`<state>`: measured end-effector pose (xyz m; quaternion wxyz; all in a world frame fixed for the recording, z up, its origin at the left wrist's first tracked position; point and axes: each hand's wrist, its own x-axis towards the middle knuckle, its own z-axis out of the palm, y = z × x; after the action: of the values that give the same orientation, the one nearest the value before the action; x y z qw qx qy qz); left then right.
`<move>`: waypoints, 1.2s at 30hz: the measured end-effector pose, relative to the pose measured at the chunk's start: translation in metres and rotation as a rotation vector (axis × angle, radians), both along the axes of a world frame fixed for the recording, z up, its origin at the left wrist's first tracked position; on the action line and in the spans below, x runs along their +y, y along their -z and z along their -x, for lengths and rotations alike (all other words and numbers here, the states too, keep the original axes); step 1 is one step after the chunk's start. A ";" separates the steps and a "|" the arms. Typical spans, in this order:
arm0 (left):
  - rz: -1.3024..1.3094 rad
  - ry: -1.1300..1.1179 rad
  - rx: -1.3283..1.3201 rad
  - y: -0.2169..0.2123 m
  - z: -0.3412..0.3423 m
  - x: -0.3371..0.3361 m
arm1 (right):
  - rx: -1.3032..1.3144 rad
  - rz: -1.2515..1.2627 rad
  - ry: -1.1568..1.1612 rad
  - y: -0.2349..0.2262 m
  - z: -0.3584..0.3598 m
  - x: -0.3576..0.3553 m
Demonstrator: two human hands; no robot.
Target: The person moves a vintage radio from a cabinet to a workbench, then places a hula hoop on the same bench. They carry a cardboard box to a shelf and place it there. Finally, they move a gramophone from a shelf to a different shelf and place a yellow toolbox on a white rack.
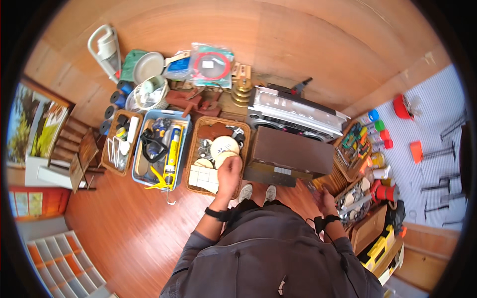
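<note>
Cream disc (pixel 221 159) lying in wicker basket (pixel 191 158), mid-frame, just beside curling fingers of left hand (pixel 229 174); cannot tell whether gripped. Right hand (pixel 326 202) hovering near brown box (pixel 293 151), right of centre; finger spacing undeterminable.

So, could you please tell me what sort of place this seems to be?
It looks like a workshop or tool-storage corner: a yellow caulking gun lies in a blue bin, colourful-handled hand tools fill a basket, and what appears to be a pegboard covers one wall.
</note>
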<state>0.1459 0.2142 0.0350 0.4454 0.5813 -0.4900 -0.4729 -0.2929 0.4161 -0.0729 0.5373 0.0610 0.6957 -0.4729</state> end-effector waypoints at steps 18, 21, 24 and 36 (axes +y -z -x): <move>-0.252 0.737 -0.251 0.011 -0.009 0.104 | 0.059 -0.122 0.003 0.023 -0.015 0.184; -0.212 0.829 -0.298 0.017 0.005 0.132 | 0.053 -0.197 0.020 0.051 -0.017 0.249; -0.259 0.866 -0.366 -0.005 0.029 0.166 | -0.015 -0.304 0.162 0.076 -0.027 0.325; -0.395 1.253 -0.521 -0.007 0.152 0.206 | -0.078 -0.364 0.466 0.131 -0.145 0.560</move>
<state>-0.0057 0.4206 0.0425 -0.1561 0.3541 -0.7282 -0.5657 -0.1478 0.9760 -0.2034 0.4206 0.3325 0.7152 -0.4483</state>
